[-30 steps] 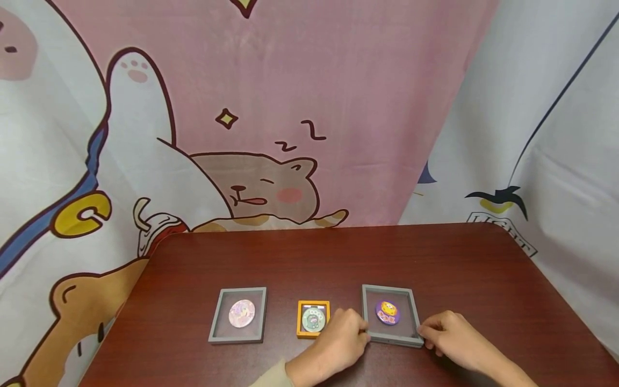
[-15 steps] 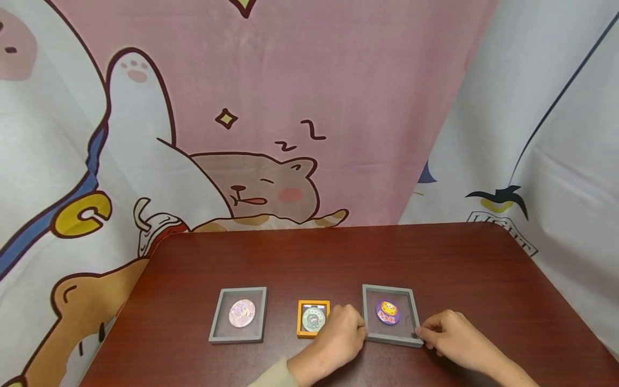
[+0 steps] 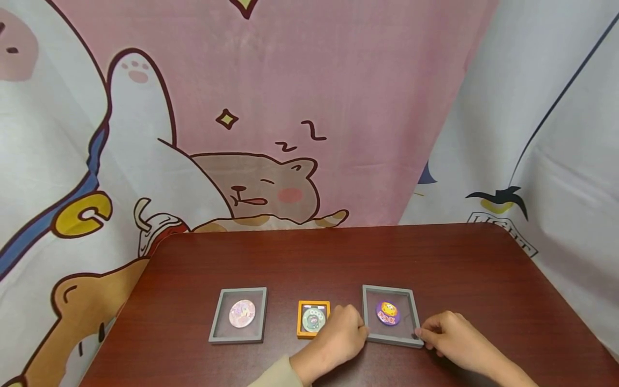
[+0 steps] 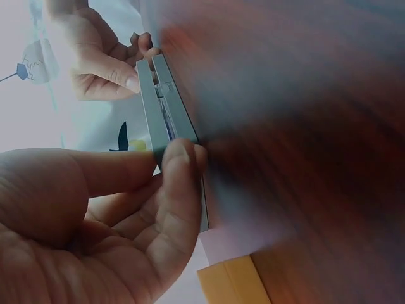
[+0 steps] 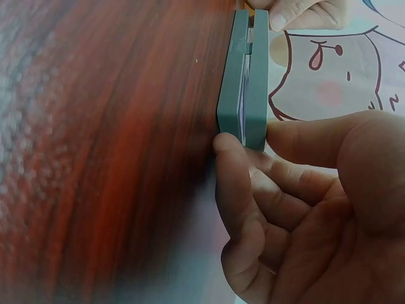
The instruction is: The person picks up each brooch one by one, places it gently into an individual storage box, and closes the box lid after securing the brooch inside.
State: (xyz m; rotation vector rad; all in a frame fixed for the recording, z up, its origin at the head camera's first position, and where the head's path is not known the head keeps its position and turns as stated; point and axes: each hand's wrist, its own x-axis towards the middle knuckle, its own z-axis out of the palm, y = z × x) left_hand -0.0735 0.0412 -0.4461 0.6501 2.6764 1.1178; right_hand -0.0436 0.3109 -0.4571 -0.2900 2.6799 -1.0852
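A grey square display frame (image 3: 387, 289) lies on the table with a round purple badge (image 3: 388, 313) behind its clear film. My left hand (image 3: 336, 336) pinches its near left corner. At the near right corner, my right hand (image 3: 454, 338) holds the frame between thumb and fingers. Both wrist views look at the frame's edge, where a narrow slit runs between two grey halves (image 4: 152, 114). In the right wrist view, thumb and index finger press on opposite faces of the frame (image 5: 256, 88). The left hand partly hides a small yellow frame (image 3: 313, 303) holding a green badge.
Another grey frame (image 3: 264, 314) with a pink round badge (image 3: 242, 313) lies further left on the reddish-brown table (image 3: 338, 258). A printed cartoon curtain (image 3: 362, 107) hangs behind the table's far edge.
My left hand has shifted very slightly upward in the head view, and its fingertips sit a little differently on the corner. The right hand and the frames look almost unchanged.
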